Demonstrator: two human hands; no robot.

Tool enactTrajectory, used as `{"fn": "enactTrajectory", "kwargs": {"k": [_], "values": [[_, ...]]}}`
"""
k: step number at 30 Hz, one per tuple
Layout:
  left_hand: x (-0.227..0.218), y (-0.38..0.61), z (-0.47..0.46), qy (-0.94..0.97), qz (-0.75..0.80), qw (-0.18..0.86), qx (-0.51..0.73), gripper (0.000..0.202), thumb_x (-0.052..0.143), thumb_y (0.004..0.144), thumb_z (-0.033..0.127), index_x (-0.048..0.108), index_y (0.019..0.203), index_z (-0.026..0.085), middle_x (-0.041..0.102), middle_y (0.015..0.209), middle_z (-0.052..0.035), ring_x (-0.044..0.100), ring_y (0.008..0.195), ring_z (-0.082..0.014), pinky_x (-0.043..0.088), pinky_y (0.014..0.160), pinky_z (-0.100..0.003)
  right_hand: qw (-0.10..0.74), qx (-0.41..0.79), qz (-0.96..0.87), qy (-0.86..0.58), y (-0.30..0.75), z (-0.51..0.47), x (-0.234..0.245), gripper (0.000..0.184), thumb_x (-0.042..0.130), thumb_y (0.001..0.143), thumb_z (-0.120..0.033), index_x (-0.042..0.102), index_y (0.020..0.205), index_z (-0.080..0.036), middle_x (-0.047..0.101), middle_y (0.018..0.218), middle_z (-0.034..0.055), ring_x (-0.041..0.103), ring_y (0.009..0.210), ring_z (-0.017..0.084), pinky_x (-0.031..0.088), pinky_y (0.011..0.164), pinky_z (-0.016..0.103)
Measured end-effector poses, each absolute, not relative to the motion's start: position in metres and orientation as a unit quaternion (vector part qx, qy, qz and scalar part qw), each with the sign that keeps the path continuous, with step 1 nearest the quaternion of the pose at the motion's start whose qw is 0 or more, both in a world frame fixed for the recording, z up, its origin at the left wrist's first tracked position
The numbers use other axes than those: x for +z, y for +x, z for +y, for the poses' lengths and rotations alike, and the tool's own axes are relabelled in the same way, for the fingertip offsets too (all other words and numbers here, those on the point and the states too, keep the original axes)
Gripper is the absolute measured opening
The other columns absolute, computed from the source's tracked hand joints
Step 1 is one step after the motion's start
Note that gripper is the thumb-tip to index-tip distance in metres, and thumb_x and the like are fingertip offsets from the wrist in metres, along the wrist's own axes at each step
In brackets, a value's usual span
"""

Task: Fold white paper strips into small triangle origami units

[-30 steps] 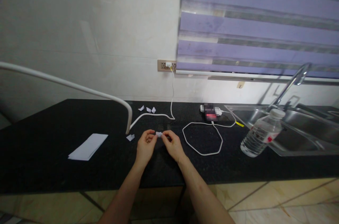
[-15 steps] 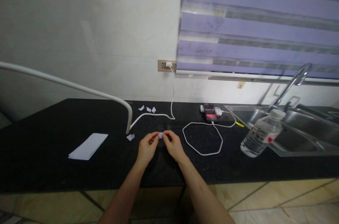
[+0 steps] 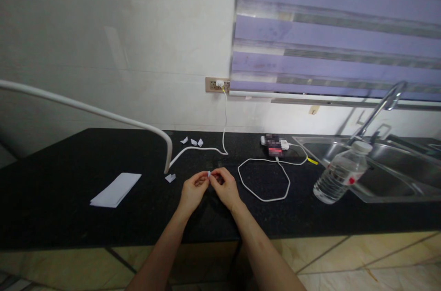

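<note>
Over the black countertop [image 3: 69, 217] my left hand [image 3: 193, 191] and my right hand [image 3: 224, 187] meet fingertip to fingertip. Both pinch one tiny folded piece of white paper [image 3: 208, 174], most of it hidden by the fingers. Another small folded paper piece [image 3: 170, 178] lies just left of my left hand. Three more folded pieces [image 3: 193, 142] sit farther back near the wall. A stack of white paper strips [image 3: 116, 189] lies to the left.
A white hose [image 3: 103, 114] arches down to the counter behind the hands. A white charging cable [image 3: 263, 181] loops to the right from a wall socket [image 3: 217, 84]. A plastic water bottle [image 3: 339, 172] leans at the steel sink [image 3: 389, 167] with its tap [image 3: 382, 105].
My two hands have drawn closer together, squeezing the paper piece smaller between the fingertips. Nothing else on the counter has moved.
</note>
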State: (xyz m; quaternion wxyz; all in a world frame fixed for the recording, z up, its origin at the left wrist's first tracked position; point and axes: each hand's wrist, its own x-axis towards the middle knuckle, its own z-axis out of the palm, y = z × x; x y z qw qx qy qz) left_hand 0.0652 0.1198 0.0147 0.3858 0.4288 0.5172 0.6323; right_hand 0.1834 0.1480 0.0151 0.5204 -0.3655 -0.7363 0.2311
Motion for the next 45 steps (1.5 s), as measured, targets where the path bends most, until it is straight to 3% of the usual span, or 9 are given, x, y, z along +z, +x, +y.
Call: {"fn": "enactTrajectory", "kwargs": {"k": [3, 13, 20, 25, 32, 39, 42, 45], "values": [[0.016, 0.066, 0.119, 0.433, 0.519, 0.391, 0.625, 0.025, 0.066, 0.056, 0.017, 0.064, 0.08, 0.015, 0.066, 0.07, -0.0026, 0.061, 0.063, -0.0122, 0.049, 0.063, -0.022, 0.515, 0.249, -0.732, -0.369, 0.183, 0.149, 0.014, 0.017, 0.05, 0.077, -0.027, 0.056, 0.09, -0.018, 0.056, 0.075, 0.0011, 0.052, 0.065, 0.011, 0.042, 0.054, 0.02], [0.017, 0.067, 0.119, 0.432, 0.51, 0.398, 0.629, 0.024, 0.066, 0.057, 0.022, 0.063, 0.08, 0.014, 0.065, 0.072, -0.0035, 0.061, 0.067, -0.013, 0.047, 0.065, -0.022, 0.51, 0.204, -0.755, -0.357, 0.183, 0.148, 0.014, 0.013, 0.048, 0.077, -0.022, 0.059, 0.081, -0.018, 0.056, 0.073, 0.0015, 0.052, 0.065, 0.011, 0.042, 0.057, 0.021], [0.016, 0.065, 0.118, 0.444, 0.567, 0.318, 0.616, 0.015, 0.064, 0.059, 0.026, 0.059, 0.067, 0.015, 0.058, 0.056, 0.0017, 0.053, 0.051, -0.0089, 0.04, 0.049, -0.018, 0.503, 0.15, -0.773, -0.357, 0.183, 0.146, 0.017, 0.015, 0.047, 0.074, -0.016, 0.057, 0.084, -0.019, 0.057, 0.079, 0.0027, 0.053, 0.072, 0.013, 0.043, 0.064, 0.023], [0.015, 0.063, 0.117, 0.467, 0.6, 0.287, 0.582, 0.021, 0.061, 0.062, 0.036, 0.057, 0.062, 0.015, 0.052, 0.05, 0.0032, 0.046, 0.046, -0.0075, 0.033, 0.043, -0.017, 0.505, 0.129, -0.775, -0.356, 0.183, 0.144, 0.02, 0.016, 0.045, 0.075, -0.016, 0.056, 0.086, -0.019, 0.056, 0.083, 0.0039, 0.053, 0.074, 0.013, 0.043, 0.067, 0.024], [0.018, 0.066, 0.119, 0.399, 0.568, 0.401, 0.598, 0.024, 0.062, 0.06, 0.036, 0.058, 0.069, 0.014, 0.053, 0.052, 0.0035, 0.046, 0.045, -0.0066, 0.035, 0.042, -0.017, 0.503, 0.113, -0.778, -0.361, 0.182, 0.143, 0.02, 0.015, 0.045, 0.075, -0.017, 0.055, 0.086, -0.019, 0.056, 0.085, 0.0041, 0.053, 0.075, 0.013, 0.043, 0.067, 0.023], [0.029, 0.069, 0.121, 0.294, 0.52, 0.529, 0.603, 0.031, 0.062, 0.061, 0.042, 0.057, 0.063, 0.011, 0.051, 0.049, 0.0025, 0.045, 0.04, -0.0052, 0.034, 0.039, -0.017, 0.506, 0.067, -0.784, -0.354, 0.181, 0.146, 0.017, 0.018, 0.044, 0.076, -0.017, 0.057, 0.089, -0.018, 0.056, 0.091, 0.0061, 0.052, 0.086, 0.016, 0.043, 0.076, 0.027], [0.03, 0.071, 0.124, 0.221, 0.483, 0.592, 0.606, 0.024, 0.067, 0.06, 0.033, 0.054, 0.061, 0.012, 0.049, 0.047, 0.0039, 0.044, 0.038, -0.0045, 0.035, 0.039, -0.017, 0.507, 0.067, -0.79, -0.338, 0.18, 0.145, 0.017, 0.021, 0.044, 0.077, -0.016, 0.058, 0.092, -0.018, 0.056, 0.097, 0.0073, 0.051, 0.092, 0.017, 0.041, 0.081, 0.029], [0.025, 0.069, 0.126, 0.15, 0.399, 0.656, 0.623, 0.016, 0.065, 0.063, 0.021, 0.052, 0.059, 0.013, 0.048, 0.047, 0.0047, 0.044, 0.04, -0.0034, 0.038, 0.043, -0.016, 0.514, 0.147, -0.783, -0.318, 0.178, 0.144, 0.015, 0.023, 0.044, 0.076, -0.016, 0.057, 0.095, -0.019, 0.056, 0.099, 0.0069, 0.051, 0.093, 0.017, 0.042, 0.081, 0.029]]}}
